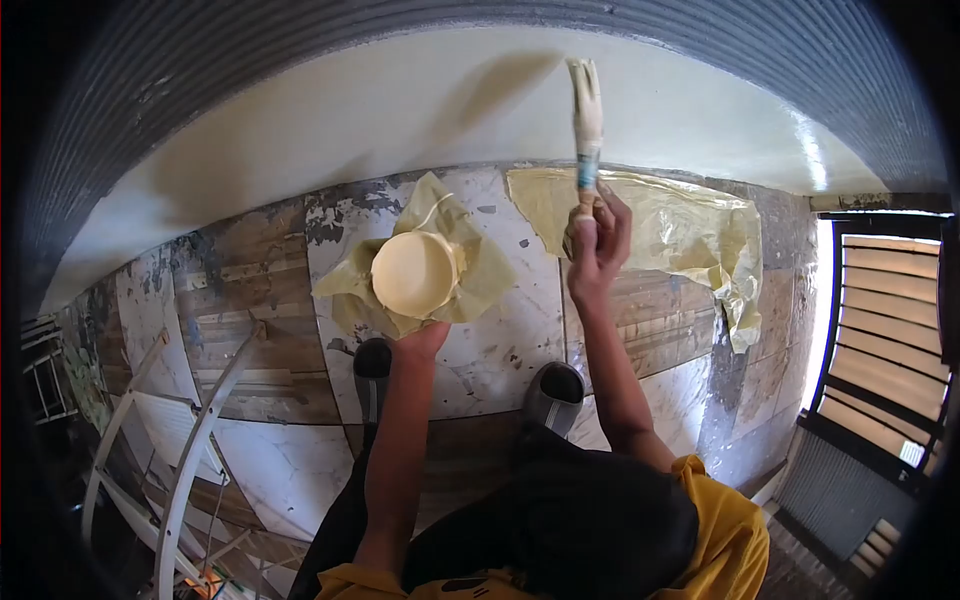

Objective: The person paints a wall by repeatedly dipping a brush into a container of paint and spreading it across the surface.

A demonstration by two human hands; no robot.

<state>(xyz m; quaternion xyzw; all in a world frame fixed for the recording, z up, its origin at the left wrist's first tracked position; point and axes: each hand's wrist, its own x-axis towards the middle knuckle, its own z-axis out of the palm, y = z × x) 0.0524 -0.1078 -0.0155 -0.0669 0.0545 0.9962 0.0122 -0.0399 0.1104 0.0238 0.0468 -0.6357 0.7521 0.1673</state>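
My left hand [421,340] holds up a round container of cream paint [416,274] from its near side, its fingers hidden under the container. A crumpled, yellowish plastic sheet [485,272] spreads out around the container, with a streak of paint on its far part. Closed around the handle of a paintbrush [589,125], my right hand [598,243] keeps the brush upright in view. The bristles are coated with cream paint and overlap the pale wall [400,100]. A blue-green band wraps the brush below them.
Another yellowish plastic sheet [670,215] lies along the wall's foot, crumpled at its right end. A metal ladder [190,470] stands at lower left. Paint-spotted tiles [480,370] cover the floor under my feet. A barred window or door [885,320] is at right.
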